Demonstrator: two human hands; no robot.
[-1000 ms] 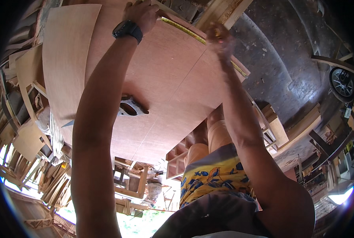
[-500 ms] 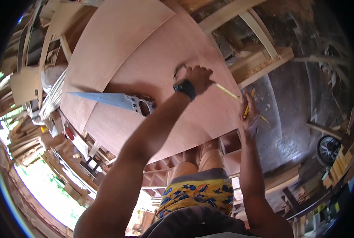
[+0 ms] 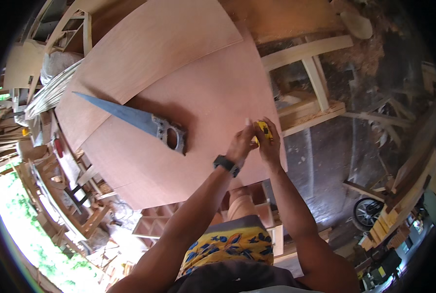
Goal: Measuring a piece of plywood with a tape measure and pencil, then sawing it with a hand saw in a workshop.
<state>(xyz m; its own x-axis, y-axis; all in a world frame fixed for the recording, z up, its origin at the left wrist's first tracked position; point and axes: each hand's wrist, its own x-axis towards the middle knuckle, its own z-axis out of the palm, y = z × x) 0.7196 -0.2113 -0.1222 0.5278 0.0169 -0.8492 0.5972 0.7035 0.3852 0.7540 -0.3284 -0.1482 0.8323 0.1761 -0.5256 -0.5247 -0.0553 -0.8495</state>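
My right hand [image 3: 268, 141] is closed on a yellow tape measure [image 3: 262, 129] over the lower right part of a pinkish plywood sheet [image 3: 208, 93]. Directly beside it, my left hand [image 3: 240, 145], with a dark watch on the wrist, has its fingers together against the tape measure; what they pinch is hidden. A handsaw [image 3: 135, 118] lies flat to the left of both hands, blade pointing up-left, partly across a second, overlapping plywood sheet [image 3: 154, 49].
A timber frame [image 3: 316, 78] stands past the sheets' right edge, above a dark stained floor [image 3: 316, 166]. A wheel [image 3: 367, 213] is at lower right. Stacked offcuts and thin strips [image 3: 52, 97] crowd the left; a gridded wooden box [image 3: 154, 219] sits beneath the near edge.
The yellow tape, stretched out between my hands earlier, now shows only as its compact case. My hands have drawn together near the sheet's right side; the view has shifted, showing the whole saw.
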